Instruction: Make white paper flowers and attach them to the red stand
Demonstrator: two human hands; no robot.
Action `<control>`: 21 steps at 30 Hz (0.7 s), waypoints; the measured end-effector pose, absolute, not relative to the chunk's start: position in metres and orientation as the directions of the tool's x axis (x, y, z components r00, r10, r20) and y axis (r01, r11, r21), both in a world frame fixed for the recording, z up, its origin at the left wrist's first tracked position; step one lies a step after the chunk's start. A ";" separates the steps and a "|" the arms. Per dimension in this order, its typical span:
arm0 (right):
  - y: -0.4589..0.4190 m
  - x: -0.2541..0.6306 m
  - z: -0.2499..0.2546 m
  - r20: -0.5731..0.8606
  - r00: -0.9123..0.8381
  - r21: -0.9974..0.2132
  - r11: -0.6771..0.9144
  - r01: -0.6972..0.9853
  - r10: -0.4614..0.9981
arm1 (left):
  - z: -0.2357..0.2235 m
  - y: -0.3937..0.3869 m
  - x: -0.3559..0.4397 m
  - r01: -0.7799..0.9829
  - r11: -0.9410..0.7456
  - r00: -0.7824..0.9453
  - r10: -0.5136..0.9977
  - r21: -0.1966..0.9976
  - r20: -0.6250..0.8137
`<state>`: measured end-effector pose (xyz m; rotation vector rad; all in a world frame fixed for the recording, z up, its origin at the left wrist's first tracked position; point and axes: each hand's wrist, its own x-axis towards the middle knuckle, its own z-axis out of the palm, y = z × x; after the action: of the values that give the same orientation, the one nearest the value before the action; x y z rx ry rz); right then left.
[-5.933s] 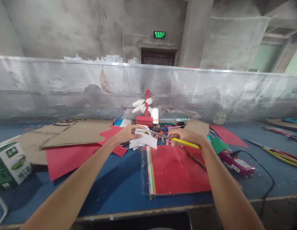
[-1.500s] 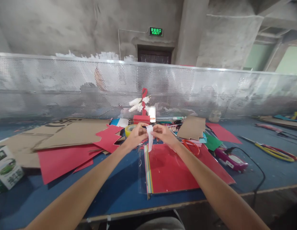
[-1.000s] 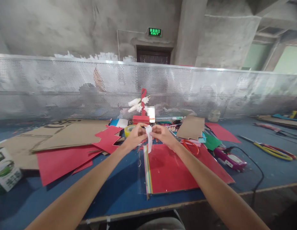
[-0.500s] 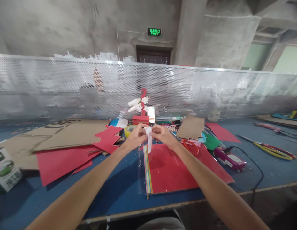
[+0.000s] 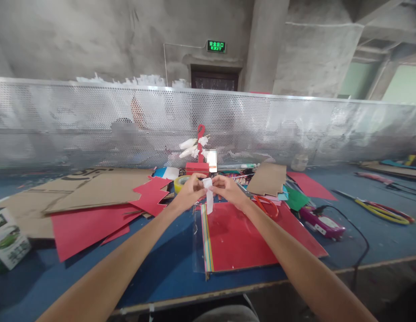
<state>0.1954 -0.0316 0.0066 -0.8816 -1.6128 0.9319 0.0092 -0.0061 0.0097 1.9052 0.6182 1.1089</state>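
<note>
A narrow white strip of paper (image 5: 210, 203) hangs between my two hands, above the top edge of a red sheet. My left hand (image 5: 192, 190) pinches its upper left side with thumb and fingers. From the other side my right hand (image 5: 227, 188) pinches the strip's upper right edge. The top of the strip looks folded or curled. Just behind the hands stands a red stand with a hooked top (image 5: 201, 130), a red box base (image 5: 197, 168) and white flower-like pieces (image 5: 188, 144) on its stem. A lit phone (image 5: 212, 162) leans beside it.
Red sheets in a clear sleeve (image 5: 243, 241) lie before me. Cardboard (image 5: 104, 190) and red paper (image 5: 90, 228) cover the left, near a carton (image 5: 10, 243). Yellow tape (image 5: 181, 182), red-handled scissors (image 5: 266, 205), a purple device with a cable (image 5: 324, 222) and yellow-handled scissors (image 5: 382, 210) lie around.
The white strip has turned slightly and now hangs straighter and flatter between my fingers. Both hands stay in nearly the same place.
</note>
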 end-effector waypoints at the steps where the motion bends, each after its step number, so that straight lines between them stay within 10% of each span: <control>1: -0.032 0.195 0.007 0.406 -0.200 -0.899 0.429 0.088 0.892 | 0.008 -0.004 0.009 0.022 -0.548 0.477 0.741 0.836 0.473; 21: -0.034 0.195 0.008 0.431 -0.218 -0.889 0.454 0.066 0.875 | 0.006 0.003 0.008 0.164 -0.640 0.414 0.735 0.750 0.537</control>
<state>0.1953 -0.0341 0.0084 -0.8345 -1.6218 0.9346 0.0082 0.0035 0.0056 2.0614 0.7595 1.2098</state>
